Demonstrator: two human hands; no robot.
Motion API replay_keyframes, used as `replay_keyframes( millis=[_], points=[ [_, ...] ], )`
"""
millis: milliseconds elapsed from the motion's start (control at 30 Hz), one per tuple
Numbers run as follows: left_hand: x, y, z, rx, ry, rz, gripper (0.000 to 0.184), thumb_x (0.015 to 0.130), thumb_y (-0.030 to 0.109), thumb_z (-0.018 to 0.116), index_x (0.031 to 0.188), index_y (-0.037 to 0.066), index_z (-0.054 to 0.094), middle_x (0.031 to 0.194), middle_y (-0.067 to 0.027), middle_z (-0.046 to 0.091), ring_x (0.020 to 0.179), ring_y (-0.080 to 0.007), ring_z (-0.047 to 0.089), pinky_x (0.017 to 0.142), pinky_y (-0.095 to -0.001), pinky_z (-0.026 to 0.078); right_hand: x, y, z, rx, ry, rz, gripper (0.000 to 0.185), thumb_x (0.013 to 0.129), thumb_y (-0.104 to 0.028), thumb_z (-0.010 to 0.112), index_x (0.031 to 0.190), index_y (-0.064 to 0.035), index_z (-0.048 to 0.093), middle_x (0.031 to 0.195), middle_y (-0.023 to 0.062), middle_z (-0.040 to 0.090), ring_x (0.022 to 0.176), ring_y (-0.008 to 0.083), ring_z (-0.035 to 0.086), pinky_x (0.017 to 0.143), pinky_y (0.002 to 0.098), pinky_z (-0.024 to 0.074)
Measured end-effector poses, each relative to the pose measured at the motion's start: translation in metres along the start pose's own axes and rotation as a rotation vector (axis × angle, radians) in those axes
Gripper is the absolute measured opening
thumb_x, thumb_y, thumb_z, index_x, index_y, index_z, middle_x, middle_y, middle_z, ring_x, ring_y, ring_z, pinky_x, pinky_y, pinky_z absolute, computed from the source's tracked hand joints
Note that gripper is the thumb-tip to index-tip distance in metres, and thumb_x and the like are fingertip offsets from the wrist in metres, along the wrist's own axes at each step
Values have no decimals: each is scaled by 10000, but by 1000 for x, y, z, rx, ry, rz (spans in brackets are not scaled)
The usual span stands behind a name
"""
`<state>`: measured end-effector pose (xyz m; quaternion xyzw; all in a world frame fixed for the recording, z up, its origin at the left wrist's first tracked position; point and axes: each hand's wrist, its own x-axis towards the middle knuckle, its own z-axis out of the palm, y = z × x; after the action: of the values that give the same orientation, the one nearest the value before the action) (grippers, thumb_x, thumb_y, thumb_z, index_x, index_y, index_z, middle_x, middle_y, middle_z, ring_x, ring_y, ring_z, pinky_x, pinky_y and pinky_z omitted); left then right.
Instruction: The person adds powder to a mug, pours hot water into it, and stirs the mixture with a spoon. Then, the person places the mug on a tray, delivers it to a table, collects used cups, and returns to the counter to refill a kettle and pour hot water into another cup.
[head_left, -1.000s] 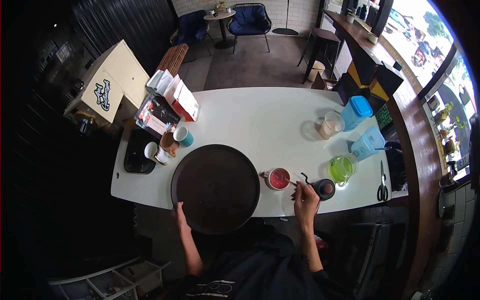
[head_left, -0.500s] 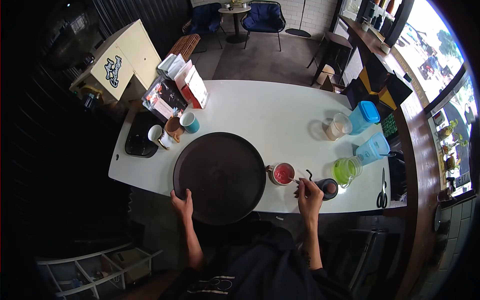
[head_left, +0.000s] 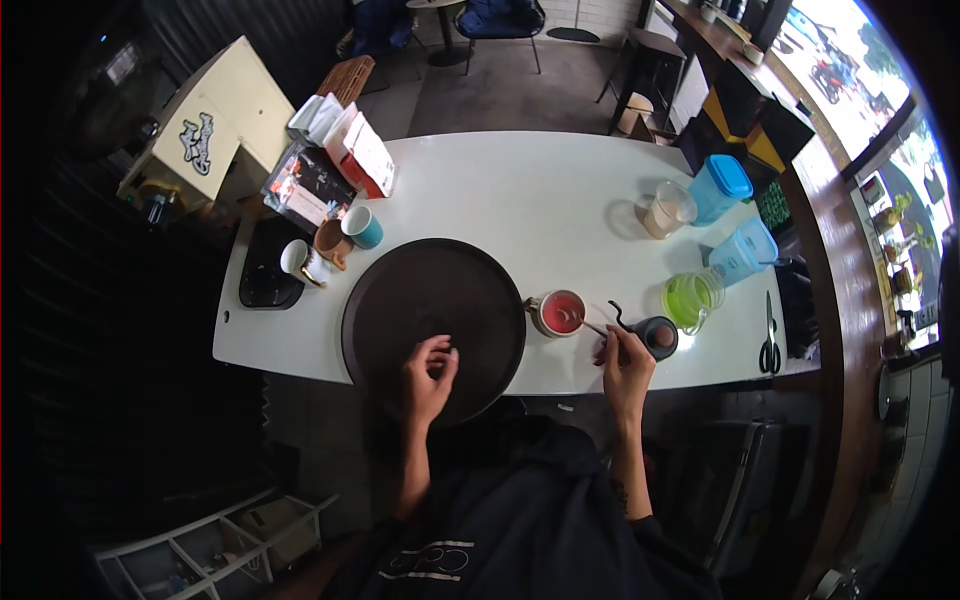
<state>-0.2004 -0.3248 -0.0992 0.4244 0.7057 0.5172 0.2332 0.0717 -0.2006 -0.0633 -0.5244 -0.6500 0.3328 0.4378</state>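
Note:
My right hand [head_left: 626,375] is closed on the handle of a spoon [head_left: 593,328], whose far end is in a mug [head_left: 547,323] of pinkish-red liquid. The mug stands just right of a large round dark tray [head_left: 430,285], which overhangs the table's front edge. Over the tray's lower part is my left hand [head_left: 430,385], holding nothing, its fingers curled and apart from the thumb. Just beyond my right hand stands a dark gooseneck kettle [head_left: 657,337] with a brown round top.
Three cups, white [head_left: 297,262], brown [head_left: 333,242] and teal [head_left: 362,228], stand at the left near pouches [head_left: 358,155]. A green-filled glass jug [head_left: 690,300], a beaker [head_left: 668,210], blue-lidded container [head_left: 722,190], clear blue container [head_left: 742,252] and scissors [head_left: 769,345] are on the right.
My left hand has let go of the tray's left rim and moved right, over the tray. My right hand stays on the spoon in the mug. The whole view has shifted slightly.

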Motion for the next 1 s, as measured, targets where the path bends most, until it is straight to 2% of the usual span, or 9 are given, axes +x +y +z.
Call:
replay_keyframes(
  millis=[67,167,267,333,667,733,833,900,1000],
  points=[
    [-7,11,17,-26,-137,30,273,876,88,707,1137,25,654,953,-96,673,768,-135,669,676,-268,519,-1,-6,-2,81,44,56,145,923,-6,586,1006,56,688,741,129,639,627,187,664,571,309,515],
    [-14,12,35,-41,-233,8,285,861,96,727,1128,27,657,916,-89,672,730,-132,654,644,-268,513,-2,0,-1,71,4,34,148,918,2,595,1018,64,685,767,137,647,640,185,676,569,299,521],
    [-15,14,43,110,-304,103,289,845,102,744,1114,33,662,878,-79,667,676,-127,629,604,-271,502,-3,1,1,80,5,29,151,917,2,600,1023,63,688,792,143,659,650,189,686,568,298,528],
    [-13,8,47,147,-316,211,309,815,86,767,1107,44,673,861,-58,677,643,-118,593,586,-284,476,-2,0,2,70,18,19,152,918,1,602,1026,61,690,806,146,666,655,192,690,567,299,531],
    [58,19,84,-17,-269,140,258,935,109,647,1182,32,645,860,-99,650,607,-155,604,565,-288,487,1,-3,4,43,0,50,159,921,-26,616,1035,49,697,856,151,684,674,200,699,590,300,540],
    [72,16,93,21,-316,343,264,956,118,622,1201,21,637,896,-124,659,618,-151,613,564,-296,489,2,-6,3,50,36,66,157,921,-29,618,1031,50,697,860,154,684,679,202,702,595,299,541],
    [77,22,102,29,-311,304,206,957,139,630,1099,-6,664,881,-134,679,632,-147,621,561,-286,485,3,-8,1,18,22,90,155,919,-29,621,1026,54,697,863,157,686,680,199,703,599,297,540],
    [78,18,107,4,-269,218,193,946,160,655,1000,-24,673,795,-120,683,621,-142,620,561,-278,481,1,-5,4,12,-19,10,153,946,-17,593,1023,79,683,775,103,656,636,143,675,578,259,530],
    [76,15,111,-12,-249,218,198,940,166,665,986,-26,670,771,-117,681,605,-139,614,558,-279,478,-2,-10,6,102,-36,54,147,940,-13,601,1023,76,684,766,100,650,641,147,680,577,261,531]
  ],
)
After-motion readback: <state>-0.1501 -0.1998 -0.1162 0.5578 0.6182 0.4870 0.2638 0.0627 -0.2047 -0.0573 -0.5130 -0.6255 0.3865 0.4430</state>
